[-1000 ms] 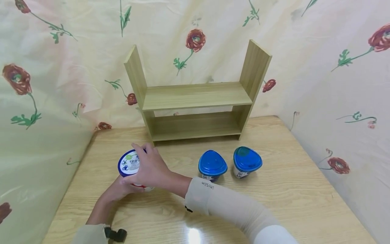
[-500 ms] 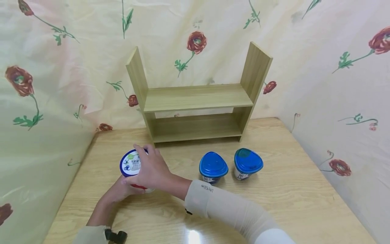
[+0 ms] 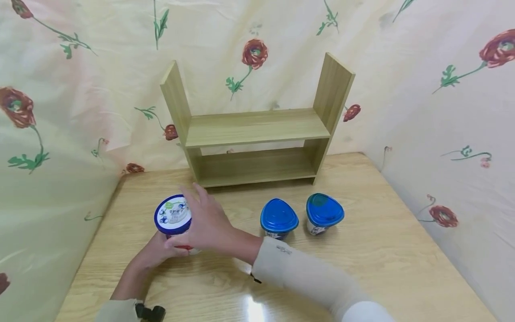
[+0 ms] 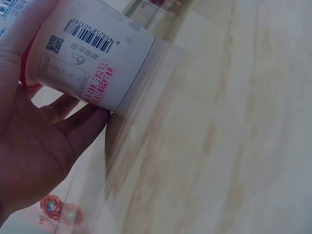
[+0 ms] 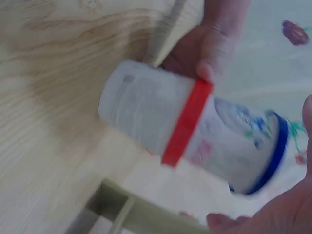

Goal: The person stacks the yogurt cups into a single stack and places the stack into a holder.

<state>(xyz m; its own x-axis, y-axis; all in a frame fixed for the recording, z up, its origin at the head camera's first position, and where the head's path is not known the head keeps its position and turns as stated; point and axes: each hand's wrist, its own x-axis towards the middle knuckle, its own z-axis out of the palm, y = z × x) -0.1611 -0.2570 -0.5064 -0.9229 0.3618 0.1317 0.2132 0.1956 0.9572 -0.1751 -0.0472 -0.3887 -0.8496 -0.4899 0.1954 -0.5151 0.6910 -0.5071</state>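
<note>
Two white tubs stand stacked at the left of the table. The upper tub (image 3: pixel 173 213) has a blue-rimmed lid printed with blueberries. Under it, the lower tub (image 5: pixel 141 105) has a red rim, and its barcode side shows in the left wrist view. My left hand (image 3: pixel 154 254) holds the lower tub, with the thumb near the red rim and fingers around its side. Beside the upper tub, my right hand (image 3: pixel 211 226) has its fingers spread; the right wrist view shows a gap between this hand and the tub.
Two blue-lidded tubs, one (image 3: pixel 279 217) nearer the middle and another (image 3: pixel 324 211) to its right, stand on the wooden table (image 3: pixel 394 250). A two-level wooden shelf (image 3: pixel 259 127) is at the back, before a flower-patterned wall covering.
My right hand has let go of the upper tub and shifted slightly right, uncovering more of the lid. My left hand stays at the lower tub. The head view has shifted slightly.
</note>
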